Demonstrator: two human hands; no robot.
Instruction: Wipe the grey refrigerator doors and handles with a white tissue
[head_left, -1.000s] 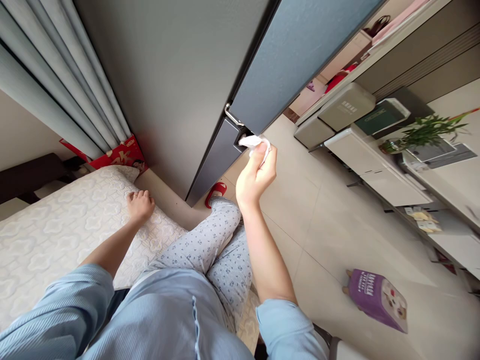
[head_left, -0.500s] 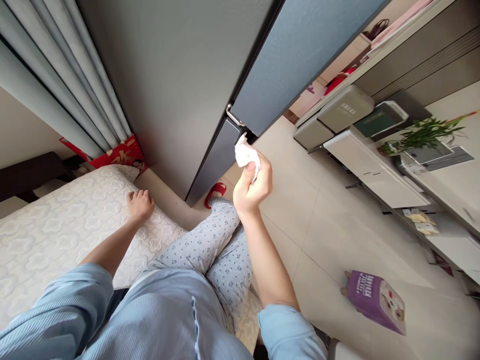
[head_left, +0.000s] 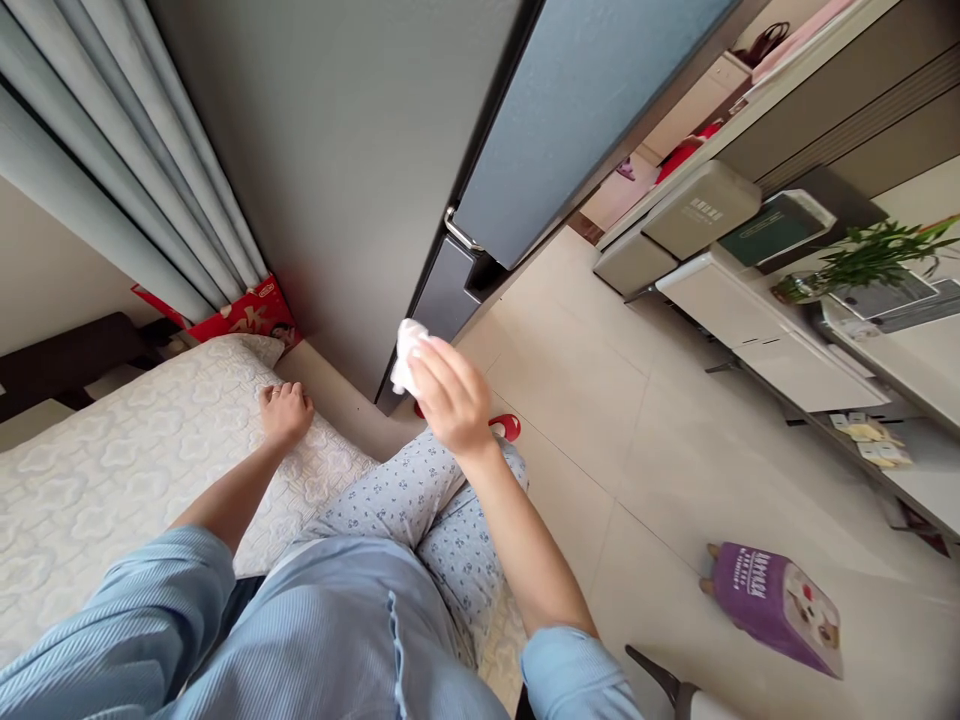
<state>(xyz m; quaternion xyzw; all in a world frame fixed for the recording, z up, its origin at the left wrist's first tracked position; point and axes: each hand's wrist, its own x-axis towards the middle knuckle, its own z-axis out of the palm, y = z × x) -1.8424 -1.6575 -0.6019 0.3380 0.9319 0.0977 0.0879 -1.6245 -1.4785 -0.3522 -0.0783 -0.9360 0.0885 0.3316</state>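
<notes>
My right hand (head_left: 454,402) pinches a crumpled white tissue (head_left: 409,357) between thumb and fingers, above my crossed legs. Behind the tissue stands a tall grey-blue fridge (head_left: 360,150), its door front (head_left: 585,110) slanting up to the right. A shiny metal hinge piece (head_left: 461,230) sits at the gap between the upper and lower doors. To the left, my left hand (head_left: 286,413) rests on a quilted, cream patterned cushion (head_left: 150,460), its fingers loosely bent over the top and holding nothing.
A red printed box (head_left: 251,315) stands beside grey curtains (head_left: 135,130). On the tiled floor lies a purple bag (head_left: 772,600). Along the right runs a white cabinet (head_left: 750,310) with bins and a green plant (head_left: 885,250). A chair leg (head_left: 660,675) shows at the bottom.
My right hand has moved left and slightly down with the tissue, away from the gap between the fridge doors. A red slipper now shows right of my wrist. My left hand has stayed on the cushion.
</notes>
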